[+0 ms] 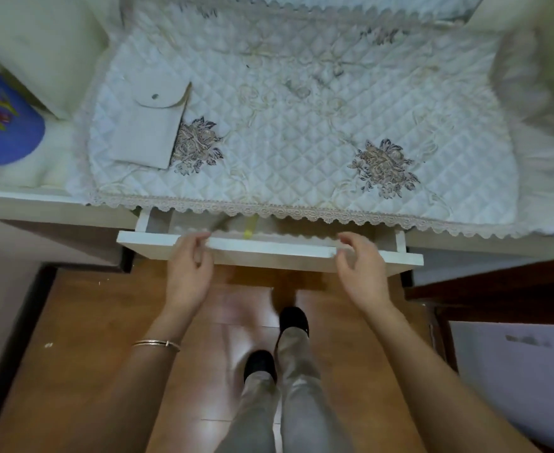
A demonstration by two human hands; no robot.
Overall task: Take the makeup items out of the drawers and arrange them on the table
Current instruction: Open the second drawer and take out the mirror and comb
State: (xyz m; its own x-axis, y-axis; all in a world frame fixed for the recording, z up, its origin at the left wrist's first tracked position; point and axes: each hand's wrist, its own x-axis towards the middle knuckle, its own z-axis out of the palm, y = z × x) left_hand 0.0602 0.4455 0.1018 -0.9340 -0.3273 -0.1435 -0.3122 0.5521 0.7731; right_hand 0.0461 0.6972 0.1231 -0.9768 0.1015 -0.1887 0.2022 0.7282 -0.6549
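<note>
A white drawer [269,250] stands slightly pulled out under the table's lace-edged quilted cloth [302,125]. Inside the narrow gap I see a thin dark stick-like item [218,223] and a yellow-green item [249,228]; the rest of the drawer is hidden by the cloth. My left hand [189,269] rests on the drawer's front edge with its fingers curled over the top. My right hand [360,269] hovers at the front edge further right, fingers apart and bent, holding nothing. A pale fabric pouch [148,125] with a snap flap lies on the cloth at the left.
A blue embroidered cushion [1,125] sits at the far left beside a white block. A dark wooden piece of furniture [498,289] stands at the right. My legs and black shoes [293,318] stand on the wooden floor below the drawer.
</note>
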